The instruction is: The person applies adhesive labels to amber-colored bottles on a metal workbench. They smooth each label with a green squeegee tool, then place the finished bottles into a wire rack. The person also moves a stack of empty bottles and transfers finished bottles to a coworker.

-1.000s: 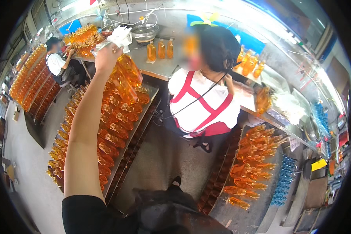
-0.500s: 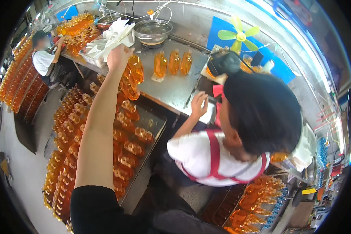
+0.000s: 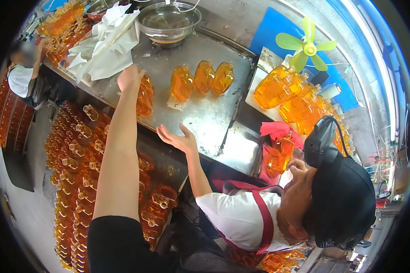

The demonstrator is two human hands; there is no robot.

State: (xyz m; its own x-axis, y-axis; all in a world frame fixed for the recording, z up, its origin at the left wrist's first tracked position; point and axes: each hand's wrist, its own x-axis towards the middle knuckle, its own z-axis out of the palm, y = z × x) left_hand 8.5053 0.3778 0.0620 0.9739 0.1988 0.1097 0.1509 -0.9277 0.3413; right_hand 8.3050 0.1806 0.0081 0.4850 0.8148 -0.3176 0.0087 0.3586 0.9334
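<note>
My left hand [image 3: 131, 78] is closed round the top of an amber glass bottle [image 3: 145, 96] at the worktable's near edge; the fingers partly cover the neck. Just beyond the hand lies a heap of crumpled white sheets [image 3: 107, 45]. To the right, a few amber bottles [image 3: 181, 83] stand on the metal worktable [image 3: 200, 120], the leftmost one on a small pale scrap. My right hand is out of view.
A co-worker in a black cap [image 3: 341, 204] sits at right, one open hand [image 3: 180, 140] stretched toward my bottle. Rows of amber bottles [image 3: 75, 182] fill the floor at left. A glass bowl [image 3: 168, 22], a green fan [image 3: 309, 48] and more bottles [image 3: 273, 86] stand farther back.
My view has shifted closer to the table. Two bottles hung from my left hand; one shows there now. The co-worker's open hand has reached left, and a bottle in red cloth has come into view.
</note>
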